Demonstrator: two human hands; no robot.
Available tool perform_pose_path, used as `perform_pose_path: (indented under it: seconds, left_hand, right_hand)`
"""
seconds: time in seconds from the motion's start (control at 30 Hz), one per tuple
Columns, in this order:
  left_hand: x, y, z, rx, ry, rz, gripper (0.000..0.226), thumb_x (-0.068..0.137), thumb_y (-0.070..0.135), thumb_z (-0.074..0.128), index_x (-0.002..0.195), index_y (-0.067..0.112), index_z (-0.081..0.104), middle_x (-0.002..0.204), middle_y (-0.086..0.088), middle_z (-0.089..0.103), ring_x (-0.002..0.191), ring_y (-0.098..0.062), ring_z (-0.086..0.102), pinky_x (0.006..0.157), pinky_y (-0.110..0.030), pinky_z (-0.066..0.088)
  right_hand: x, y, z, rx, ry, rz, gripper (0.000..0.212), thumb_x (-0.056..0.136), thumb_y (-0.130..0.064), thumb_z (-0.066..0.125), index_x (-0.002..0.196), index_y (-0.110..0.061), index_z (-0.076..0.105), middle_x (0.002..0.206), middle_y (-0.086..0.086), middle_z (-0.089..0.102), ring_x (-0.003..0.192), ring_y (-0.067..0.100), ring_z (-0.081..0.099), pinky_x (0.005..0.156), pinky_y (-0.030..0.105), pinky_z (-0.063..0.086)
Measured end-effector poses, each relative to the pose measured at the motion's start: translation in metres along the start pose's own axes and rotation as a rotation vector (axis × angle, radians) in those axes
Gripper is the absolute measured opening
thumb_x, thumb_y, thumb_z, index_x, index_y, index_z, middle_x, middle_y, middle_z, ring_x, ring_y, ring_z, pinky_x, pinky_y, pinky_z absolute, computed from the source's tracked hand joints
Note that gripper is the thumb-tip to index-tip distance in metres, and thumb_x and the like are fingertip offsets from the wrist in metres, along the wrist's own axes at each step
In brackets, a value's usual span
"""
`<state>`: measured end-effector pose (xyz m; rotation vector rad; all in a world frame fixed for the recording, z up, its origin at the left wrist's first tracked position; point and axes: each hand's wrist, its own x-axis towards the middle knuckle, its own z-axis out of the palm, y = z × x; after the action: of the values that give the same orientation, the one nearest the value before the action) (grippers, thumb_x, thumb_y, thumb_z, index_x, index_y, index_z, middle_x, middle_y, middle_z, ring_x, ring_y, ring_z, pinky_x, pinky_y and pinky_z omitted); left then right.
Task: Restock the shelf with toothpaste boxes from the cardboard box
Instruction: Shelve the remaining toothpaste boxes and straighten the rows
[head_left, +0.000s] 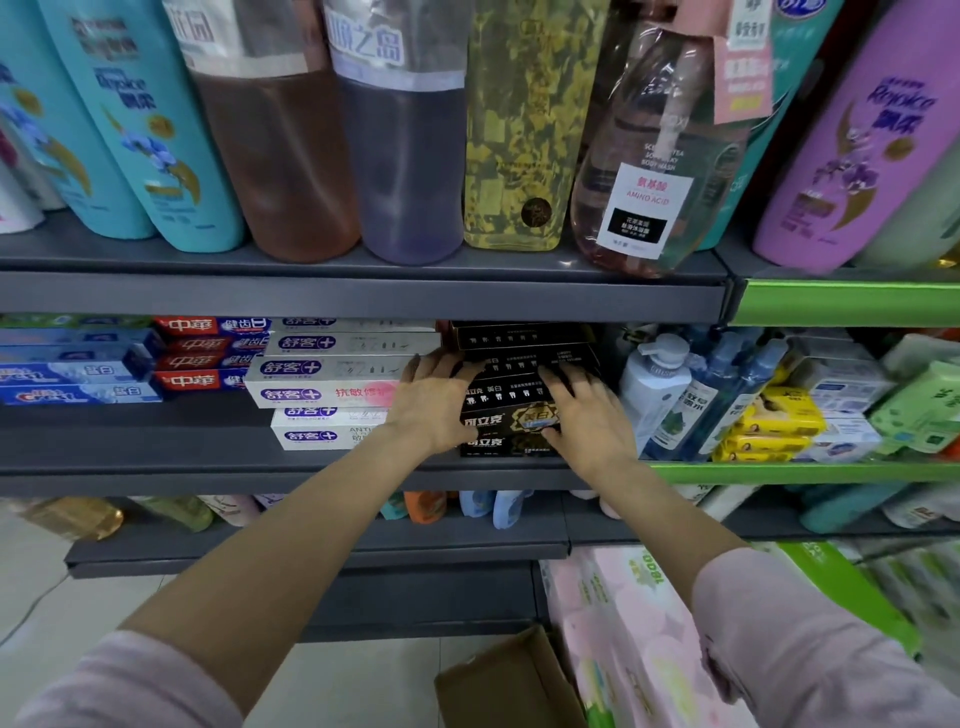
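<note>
Currently I'm squaring the black toothpaste boxes (511, 395) on the shelf (363, 470), left hand (434, 402) and right hand (584, 415) pressing with fingers spread flat; I'm pushing evenly (cardboard box (511, 680) sitting at 6 o'clock) to keep the stack aligned.

The cardboard box (511, 680) is cut off by the bottom edge. Both hands hide parts of the black toothpaste boxes (511, 395). Bottles (467, 506) under the lower shelf (208, 467) are mostly hidden.
</note>
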<state>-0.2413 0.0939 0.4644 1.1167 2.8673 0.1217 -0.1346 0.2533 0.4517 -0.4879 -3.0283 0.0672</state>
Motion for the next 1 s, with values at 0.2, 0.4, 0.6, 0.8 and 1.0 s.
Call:
perform_pose_path:
  seconds: [0.2,0.4,0.6,0.8,1.0]
  left_hand:
    - [0.024,-0.006,-0.014,0.045,-0.033,0.017,0.068,0.083,0.044,0.062,0.144,0.033,0.033,0.15,-0.001,0.033,0.139,-0.024,0.027,0.119,-0.041,0.012]
    - [0.022,-0.003,-0.003,0.057,-0.03,-0.044,0.073,0.085,0.043,0.061,0.147,0.033,0.024,0.152,-0.003,0.026,0.141,-0.026,0.02,0.119,-0.042,0.007]
    - [0.02,-0.005,-0.004,0.129,-0.013,-0.018,0.074,0.085,0.051,0.057,0.148,0.035,0.021,0.156,0.001,0.018,0.145,-0.023,0.009,0.119,-0.045,0.001]
    - [0.025,-0.005,0.011,0.137,0.066,0.068,0.08,0.081,0.045,0.065,0.146,0.021,0.024,0.153,-0.003,0.028,0.142,-0.023,0.024,0.12,-0.038,0.007]
    - [0.038,0.0,0.01,0.242,0.042,0.047,0.073,0.083,0.047,0.061,0.143,0.023,0.028,0.15,-0.005,0.036,0.141,-0.026,0.029,0.119,-0.045,0.002]
  right_hand:
    - [0.03,0.005,-0.004,-0.197,-0.021,-0.034,0.071,0.092,-0.024,0.054,0.151,-0.024,0.013,0.151,0.01,0.026,0.138,0.029,0.027,0.115,0.041,0.021]
    - [0.037,-0.001,0.005,-0.12,-0.097,0.015,0.075,0.092,-0.027,0.056,0.151,-0.017,0.01,0.154,0.016,0.017,0.141,0.034,0.019,0.115,0.042,0.024]
    - [0.031,-0.006,0.005,-0.106,-0.08,0.039,0.083,0.089,-0.046,0.056,0.151,-0.015,0.01,0.155,0.017,0.012,0.144,0.035,0.011,0.118,0.046,0.015]
    - [0.035,-0.008,0.023,-0.139,0.104,0.055,0.08,0.088,-0.046,0.056,0.149,-0.015,0.016,0.153,0.015,0.019,0.144,0.031,0.015,0.118,0.046,0.014]
    - [0.032,-0.016,0.033,-0.218,0.273,0.11,0.075,0.087,-0.044,0.057,0.148,-0.013,0.024,0.144,0.012,0.03,0.131,0.029,0.03,0.1,0.038,0.034]
